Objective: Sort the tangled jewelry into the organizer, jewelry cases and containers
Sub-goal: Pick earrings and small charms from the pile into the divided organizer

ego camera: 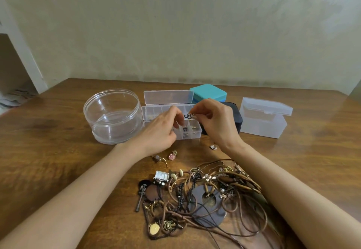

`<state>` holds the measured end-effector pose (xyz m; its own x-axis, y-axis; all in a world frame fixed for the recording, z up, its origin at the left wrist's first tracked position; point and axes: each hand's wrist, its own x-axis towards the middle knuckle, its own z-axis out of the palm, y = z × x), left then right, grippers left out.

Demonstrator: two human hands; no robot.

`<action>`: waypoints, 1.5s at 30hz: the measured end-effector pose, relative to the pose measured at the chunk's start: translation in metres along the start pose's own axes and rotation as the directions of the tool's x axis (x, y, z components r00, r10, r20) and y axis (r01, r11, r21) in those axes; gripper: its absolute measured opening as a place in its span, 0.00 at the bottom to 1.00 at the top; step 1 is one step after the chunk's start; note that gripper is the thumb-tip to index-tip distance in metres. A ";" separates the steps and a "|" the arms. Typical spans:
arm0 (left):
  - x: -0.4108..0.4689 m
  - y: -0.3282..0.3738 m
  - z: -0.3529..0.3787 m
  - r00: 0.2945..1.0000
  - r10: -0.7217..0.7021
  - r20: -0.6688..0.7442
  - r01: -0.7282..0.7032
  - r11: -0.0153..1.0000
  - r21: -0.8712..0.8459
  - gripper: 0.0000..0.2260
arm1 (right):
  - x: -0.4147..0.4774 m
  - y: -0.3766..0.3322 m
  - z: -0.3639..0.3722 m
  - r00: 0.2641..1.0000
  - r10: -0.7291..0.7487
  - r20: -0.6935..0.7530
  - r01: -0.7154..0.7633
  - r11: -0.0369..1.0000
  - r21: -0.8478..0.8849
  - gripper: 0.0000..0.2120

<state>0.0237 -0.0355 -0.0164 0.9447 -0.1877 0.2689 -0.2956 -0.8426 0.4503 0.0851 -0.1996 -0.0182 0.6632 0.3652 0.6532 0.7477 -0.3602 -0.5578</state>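
Observation:
A tangled pile of jewelry [203, 196] with brown cords, chains and pendants lies at the near middle of the wooden table. Behind it stands a clear compartment organizer [192, 133] with its lid up [168, 97]. Above the organizer both hands meet: my right hand [214, 123] pinches a small black earring [188, 115] between thumb and fingertip. My left hand [162, 129] has its fingers curled beside the piece; whether it touches the earring cannot be made out. Small pieces sit in the organizer's compartments.
A round clear container [113, 115] stands left of the organizer. A teal case [209, 92], a dark case [234, 115] and a frosted box with raised lid [263, 119] stand to the right. Loose pieces lie near my wrists: a pink earring [172, 155], a silver piece [213, 147].

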 end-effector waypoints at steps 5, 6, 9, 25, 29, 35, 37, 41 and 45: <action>0.001 -0.003 0.002 0.998 0.012 -0.066 -0.011 1.000 0.025 0.12 | -0.004 0.004 0.010 0.981 -0.135 0.141 0.165 0.960 -0.227 0.09; 0.001 -0.004 0.002 0.996 0.018 -0.082 -0.015 0.999 0.032 0.12 | -0.004 0.003 0.010 0.971 -0.167 0.173 0.207 0.946 -0.248 0.09; 0.003 -0.006 0.003 0.990 0.037 -0.133 -0.032 0.999 0.042 0.12 | -0.005 0.000 0.008 0.932 -0.240 0.271 0.315 0.906 -0.282 0.09; -0.006 0.011 -0.023 0.991 0.123 -0.046 -0.107 0.959 0.262 0.09 | -0.013 -0.011 -0.063 0.899 0.160 0.407 -0.144 0.987 -0.070 0.10; -0.010 0.018 -0.029 0.993 0.103 0.062 -0.119 0.917 0.381 0.03 | -0.005 -0.003 -0.073 0.860 0.250 0.444 -0.140 0.954 -0.265 0.08; -0.013 0.025 -0.033 0.987 -0.123 0.105 0.046 0.836 0.546 0.14 | -0.002 0.008 -0.091 0.765 0.444 0.467 -0.272 0.879 -0.391 0.04; -0.016 0.026 -0.034 0.956 -0.254 0.150 0.111 0.781 0.615 0.19 | -0.004 0.009 -0.087 0.734 0.476 0.485 -0.303 0.868 -0.394 0.05; -0.016 0.026 -0.025 0.902 -0.322 0.287 0.138 0.847 0.514 0.16 | -0.009 0.005 -0.067 0.708 0.457 0.538 -0.265 0.879 -0.397 0.07; -0.011 0.025 -0.017 0.919 -0.248 0.306 0.108 0.906 0.410 0.11 | -0.013 0.006 -0.056 0.738 0.430 0.520 -0.225 0.883 -0.411 0.05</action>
<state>0.0035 -0.0462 0.0064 0.9850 -0.1181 -0.1255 -0.1076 -0.9903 0.0878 0.0792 -0.2547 -0.0018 0.8275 0.5609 -0.0245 0.4980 -0.7535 -0.4293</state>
